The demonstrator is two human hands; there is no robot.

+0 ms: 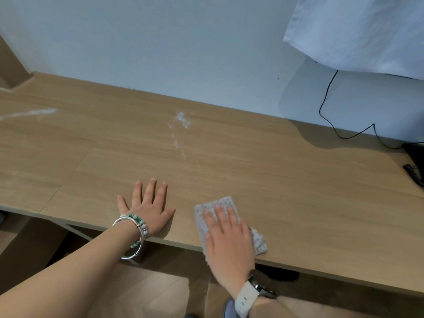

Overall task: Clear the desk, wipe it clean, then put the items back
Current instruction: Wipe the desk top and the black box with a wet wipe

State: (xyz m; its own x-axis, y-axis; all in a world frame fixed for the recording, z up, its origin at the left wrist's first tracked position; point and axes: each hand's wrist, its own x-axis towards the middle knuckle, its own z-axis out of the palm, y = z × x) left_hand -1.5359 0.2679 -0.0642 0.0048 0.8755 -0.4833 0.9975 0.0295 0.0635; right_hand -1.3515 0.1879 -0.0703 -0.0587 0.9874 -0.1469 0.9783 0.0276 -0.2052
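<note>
Desk (252, 168): flat wood-grain laminate w/ white powdery streaks (181, 120) at centre rear and far left. Cloth (226, 201): grey, speckled, nubby, approx. rectangular, lying at the desk's front edge under the right hand (229, 235), which presses it w/ fingers straight and flat. The left hand (149, 210) rests palm-down just beside it, fingers spread on bare desk. Cloth centre is hidden by the hand; the dark object (415, 157) at the right edge is cut off and cannot be identified.

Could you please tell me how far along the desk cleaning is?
Clearing looks nearly done: only dark items sit at the desk's right end. Wiping is under way: the right hand presses a cloth near the front edge. Left: white smears mid-desk, then returning items.
</note>
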